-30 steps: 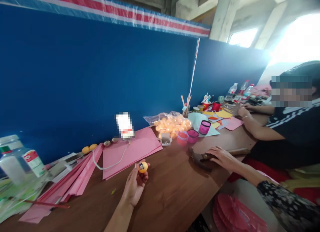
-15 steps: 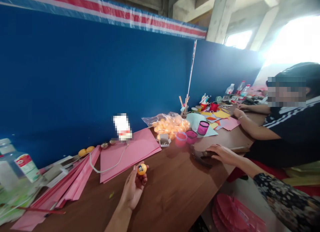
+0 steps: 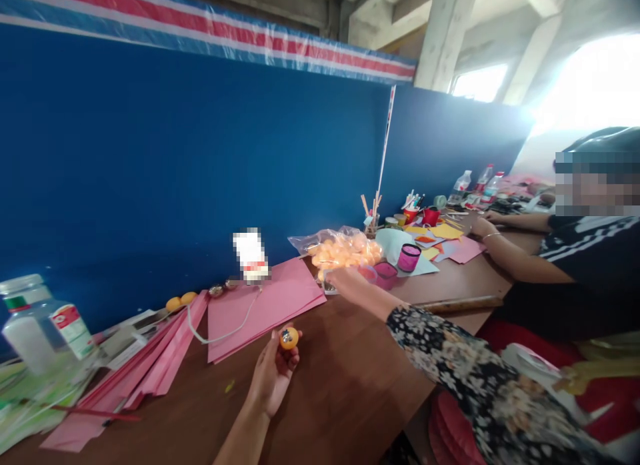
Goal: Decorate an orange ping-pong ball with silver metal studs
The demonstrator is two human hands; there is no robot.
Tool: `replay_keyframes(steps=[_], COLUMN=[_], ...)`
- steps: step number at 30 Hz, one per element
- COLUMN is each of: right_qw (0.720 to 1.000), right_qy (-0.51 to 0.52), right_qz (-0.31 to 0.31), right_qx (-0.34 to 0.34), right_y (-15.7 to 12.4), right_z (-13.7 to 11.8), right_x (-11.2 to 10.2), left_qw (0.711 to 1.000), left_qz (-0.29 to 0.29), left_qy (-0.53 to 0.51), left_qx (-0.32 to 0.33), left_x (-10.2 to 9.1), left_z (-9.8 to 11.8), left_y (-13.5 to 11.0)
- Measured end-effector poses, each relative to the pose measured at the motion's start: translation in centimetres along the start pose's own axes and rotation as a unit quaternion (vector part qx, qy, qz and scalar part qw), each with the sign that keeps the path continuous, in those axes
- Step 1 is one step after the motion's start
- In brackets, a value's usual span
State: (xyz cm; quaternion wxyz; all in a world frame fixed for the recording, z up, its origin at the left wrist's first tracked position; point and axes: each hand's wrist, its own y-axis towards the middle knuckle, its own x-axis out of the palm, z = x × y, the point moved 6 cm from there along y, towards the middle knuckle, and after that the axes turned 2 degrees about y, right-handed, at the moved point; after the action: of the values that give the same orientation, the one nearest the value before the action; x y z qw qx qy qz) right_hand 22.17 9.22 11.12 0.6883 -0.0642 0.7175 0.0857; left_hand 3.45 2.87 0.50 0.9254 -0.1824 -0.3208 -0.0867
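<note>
My left hand (image 3: 273, 378) is raised above the brown table (image 3: 350, 391), its fingertips pinching a small orange ball (image 3: 289, 337) that has a metal cap on it. My right hand (image 3: 343, 279), in a floral sleeve, reaches across to a small white box (image 3: 326, 289) in front of a clear bag of orange balls (image 3: 345, 246). The right hand's fingers point down at the box and are too small to read. A wooden handle (image 3: 460, 305) lies on the table behind my right arm.
Pink paper sheets (image 3: 265, 305) and a white cable (image 3: 225, 331) lie left of the box. Pink cups (image 3: 409, 257) stand past the bag. A plastic bottle (image 3: 35, 325) is at far left. A seated person (image 3: 575, 265) works at right, and a blue partition (image 3: 200, 171) backs the table.
My right hand left the hammer-like tool on the table and moved left and forward to the white box. My left hand stayed put with the ball.
</note>
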Motion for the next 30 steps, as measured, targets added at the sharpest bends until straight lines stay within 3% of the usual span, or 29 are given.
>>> replay_keyframes(steps=[5,11,17,30], right_qw=[0.999,0.997,0.995,0.996], right_qy=[-0.024,-0.021,-0.001,0.028], right_qz=[-0.031,-0.05,-0.039,0.001], right_qx=[0.033,0.059,0.09,0.087], right_y=[2.8,3.5,3.5,2.8], right_z=[-0.1,0.6,0.9,1.5], right_x=[2.1,4.0,4.2,5.2], left_qw=[1.0,1.0,1.0,1.0], left_qz=[0.0,-0.007,-0.005,-0.013], left_qy=[-0.003,-0.006,-0.007,-0.016], left_qx=[-0.001,0.003,0.003,0.005], left_x=[0.0,-0.1,-0.2,-0.4], left_z=[-0.1,-0.3,-0.4,-0.6], left_y=[0.0,0.2,0.3,0.5])
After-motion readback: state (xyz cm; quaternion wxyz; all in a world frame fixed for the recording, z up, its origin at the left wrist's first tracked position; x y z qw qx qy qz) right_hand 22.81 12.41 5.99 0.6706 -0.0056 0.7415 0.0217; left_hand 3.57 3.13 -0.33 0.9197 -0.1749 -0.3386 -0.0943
